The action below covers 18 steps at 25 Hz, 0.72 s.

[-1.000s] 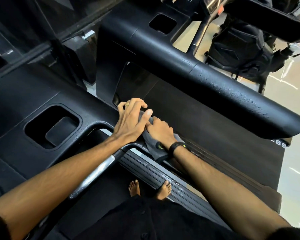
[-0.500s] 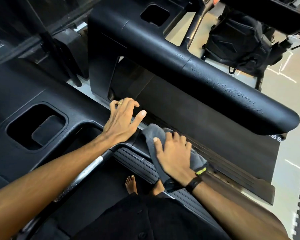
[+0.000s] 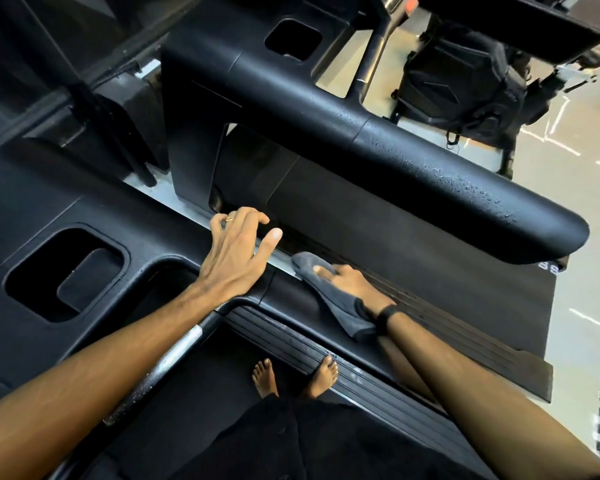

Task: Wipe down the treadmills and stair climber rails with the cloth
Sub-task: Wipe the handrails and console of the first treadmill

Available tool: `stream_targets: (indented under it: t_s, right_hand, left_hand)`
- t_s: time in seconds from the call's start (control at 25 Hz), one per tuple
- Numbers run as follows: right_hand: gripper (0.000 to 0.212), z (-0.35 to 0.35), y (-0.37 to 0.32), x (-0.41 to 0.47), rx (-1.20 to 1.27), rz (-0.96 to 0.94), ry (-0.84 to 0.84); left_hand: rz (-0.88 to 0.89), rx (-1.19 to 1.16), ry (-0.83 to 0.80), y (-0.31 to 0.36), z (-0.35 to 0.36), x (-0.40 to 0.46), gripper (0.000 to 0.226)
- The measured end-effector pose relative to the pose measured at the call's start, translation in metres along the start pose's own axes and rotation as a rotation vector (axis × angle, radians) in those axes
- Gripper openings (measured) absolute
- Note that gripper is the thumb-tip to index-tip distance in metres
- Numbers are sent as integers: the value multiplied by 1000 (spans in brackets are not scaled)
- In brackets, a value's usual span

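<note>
The grey cloth lies draped over the near treadmill's black handrail. My right hand sits on top of it, with the fingers curled over the rail's far side and holding the cloth against it. A black band is on that wrist. To the left, my left hand rests on the same rail where it meets the console, its fingers spread and holding nothing. A ring shows on one finger.
The neighbouring treadmill's thick handrail runs across above, beaded with droplets, with its belt below. A cup-holder recess sits in the near console. A silver bar slants down left. My bare feet stand on the near deck. A black machine stands far right.
My right hand first pulled the cloth back along the rail away from my left hand, then slid up toward it again with fingers curling over the rail. The left hand has stayed in place.
</note>
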State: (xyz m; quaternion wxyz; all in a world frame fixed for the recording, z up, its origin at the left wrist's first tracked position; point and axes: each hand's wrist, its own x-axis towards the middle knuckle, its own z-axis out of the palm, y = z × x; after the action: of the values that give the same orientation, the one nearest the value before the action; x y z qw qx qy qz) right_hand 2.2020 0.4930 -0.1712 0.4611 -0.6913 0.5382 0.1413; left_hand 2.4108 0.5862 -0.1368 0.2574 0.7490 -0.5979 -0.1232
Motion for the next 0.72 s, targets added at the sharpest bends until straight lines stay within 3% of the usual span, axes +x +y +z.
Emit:
stream_targets:
  t_s: [0.16, 0.28, 0.36, 0.44, 0.6, 0.72]
  right_hand:
    - [56, 3, 24, -52, -253, 43, 274]
    - [65, 35, -29, -68, -511, -108, 469]
    - [69, 52, -62, -61, -518, -202, 511]
    - [59, 50, -78, -37, -408, -236, 419]
    - [55, 15, -58, 13, -5, -95, 13]
    - [55, 2, -16, 3, 81, -20, -21]
  left_hand:
    - [6, 3, -38, 0, 0, 3, 60]
    - [16, 9, -50, 0, -1, 4, 60]
    - [15, 3, -39, 0, -1, 4, 59]
    - [8, -10, -18, 1, -2, 4, 57]
    - [8, -20, 10, 0, 0, 3, 55]
    - [3, -30, 29, -4, 2, 1, 54]
